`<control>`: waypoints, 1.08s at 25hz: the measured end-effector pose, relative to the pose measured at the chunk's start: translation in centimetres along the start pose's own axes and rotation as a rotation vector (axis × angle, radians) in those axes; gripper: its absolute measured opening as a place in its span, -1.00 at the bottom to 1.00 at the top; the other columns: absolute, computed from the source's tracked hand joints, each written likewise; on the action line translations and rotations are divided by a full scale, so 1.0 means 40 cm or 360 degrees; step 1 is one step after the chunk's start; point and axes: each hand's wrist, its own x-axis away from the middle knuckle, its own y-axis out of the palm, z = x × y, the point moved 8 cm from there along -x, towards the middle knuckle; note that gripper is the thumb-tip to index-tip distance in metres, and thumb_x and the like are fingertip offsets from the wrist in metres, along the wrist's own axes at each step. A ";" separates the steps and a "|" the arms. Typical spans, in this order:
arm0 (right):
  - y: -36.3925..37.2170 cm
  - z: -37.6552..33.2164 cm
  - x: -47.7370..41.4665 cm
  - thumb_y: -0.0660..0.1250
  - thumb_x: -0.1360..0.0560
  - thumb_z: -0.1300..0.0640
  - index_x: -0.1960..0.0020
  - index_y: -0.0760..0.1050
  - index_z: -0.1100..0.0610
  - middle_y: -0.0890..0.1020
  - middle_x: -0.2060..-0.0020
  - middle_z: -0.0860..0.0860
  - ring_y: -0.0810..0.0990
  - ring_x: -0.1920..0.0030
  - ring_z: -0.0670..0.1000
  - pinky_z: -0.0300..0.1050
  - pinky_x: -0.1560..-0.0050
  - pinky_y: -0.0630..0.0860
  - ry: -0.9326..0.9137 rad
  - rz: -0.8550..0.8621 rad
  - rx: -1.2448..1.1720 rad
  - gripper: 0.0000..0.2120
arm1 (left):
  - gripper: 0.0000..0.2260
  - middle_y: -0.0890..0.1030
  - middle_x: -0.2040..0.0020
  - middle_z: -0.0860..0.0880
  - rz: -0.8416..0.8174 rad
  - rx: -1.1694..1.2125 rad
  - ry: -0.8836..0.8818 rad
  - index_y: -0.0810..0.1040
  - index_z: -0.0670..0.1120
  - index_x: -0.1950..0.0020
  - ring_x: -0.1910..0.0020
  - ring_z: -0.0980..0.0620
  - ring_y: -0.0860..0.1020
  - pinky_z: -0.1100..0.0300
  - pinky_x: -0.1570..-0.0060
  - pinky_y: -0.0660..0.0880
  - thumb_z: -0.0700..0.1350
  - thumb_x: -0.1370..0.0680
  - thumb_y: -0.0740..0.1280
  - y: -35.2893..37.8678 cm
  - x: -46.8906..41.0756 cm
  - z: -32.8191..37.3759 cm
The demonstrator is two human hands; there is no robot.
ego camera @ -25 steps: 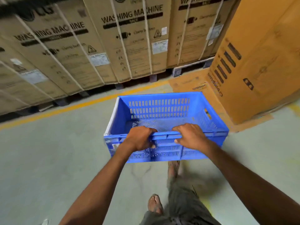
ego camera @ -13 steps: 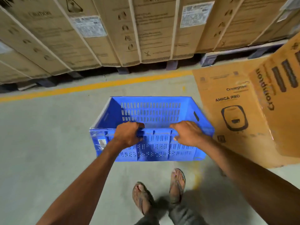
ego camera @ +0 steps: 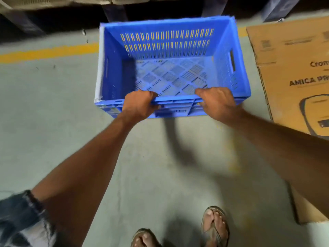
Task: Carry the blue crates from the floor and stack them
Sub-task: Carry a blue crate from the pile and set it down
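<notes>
L hand (ego camera: 139,106) & R hand (ego camera: 216,102) both on near long rim of crate (ego camera: 167,50), one either side of rim's middle, a stretch of bare rim between them. L fingers + thumb curled round rim, clamped tight; part of grip shows on outer wall below rim. R fingers wrapped round rim likewise. Which digits lie inside vs. outside the wall: can't tell, blur. Crate: blue, slotted walls, lattice base in full view, open side up, approx. level. It runs away from the fingers toward top of frame. Far wall sits over yellow line (ego camera: 48,52) on floor (ego camera: 53,113); yellow shows thru the slots. Can't tell if base touches floor or hangs just above it. Dark shadow on floor just on the near side of the fingers. Pale strip (ego camera: 99,65) along left short rim, left of L fingers. Hand slot (ego camera: 232,60) in right short wall, beyond R fingers. Right of R fingers, apart from crate: flat cardboard (ego camera: 293,68) on floor, print "AMICA PR" cut off at frame edge. Beyond crate, far side from fingers: dark pallet blocks (ego camera: 114,9) under cartons (ego camera: 44,3), v. blurred. Well back from fingers, at frame bottom: L sandal (ego camera: 145,237) & R sandal (ego camera: 214,225), feet on floor. Both forearms bare, stretched fwd. Sleeve (ego camera: 21,218) at L upper arm, dark w/ white, blurred.
</notes>
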 end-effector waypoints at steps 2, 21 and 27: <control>0.048 0.023 -0.040 0.40 -0.41 0.20 -0.05 0.49 0.07 0.67 0.16 0.14 0.65 0.07 0.24 -0.02 0.17 0.48 0.0045 -0.0009 -0.0022 -0.77 | -0.70 0.68 0.00 -0.12 -0.0020 -0.0030 0.0020 0.60 0.01 -0.11 -0.05 -0.22 0.62 0.05 0.18 0.43 0.20 -0.56 0.33 0.045 -0.040 -0.018; 0.058 0.121 -0.190 0.42 -0.43 0.17 -0.28 0.47 0.00 0.61 -0.06 0.12 0.53 -0.16 0.22 0.08 -0.13 0.40 0.0276 -0.0148 0.0070 -0.57 | -0.63 0.65 -0.15 -0.06 -0.0091 0.0026 0.0033 0.54 0.11 -0.26 -0.15 -0.16 0.60 0.03 0.00 0.47 0.22 -0.51 0.38 0.037 -0.178 -0.058; -0.174 0.092 0.039 0.31 -0.38 0.21 -0.35 0.43 0.04 0.56 -0.24 0.07 0.46 -0.27 0.20 0.09 -0.21 0.44 0.0568 0.0267 -0.0685 -0.47 | -0.54 0.53 -0.34 -0.04 0.0300 0.0426 -0.0187 0.42 0.03 -0.45 -0.30 -0.16 0.50 -0.06 -0.26 0.39 0.01 -0.55 0.33 -0.160 0.071 -0.010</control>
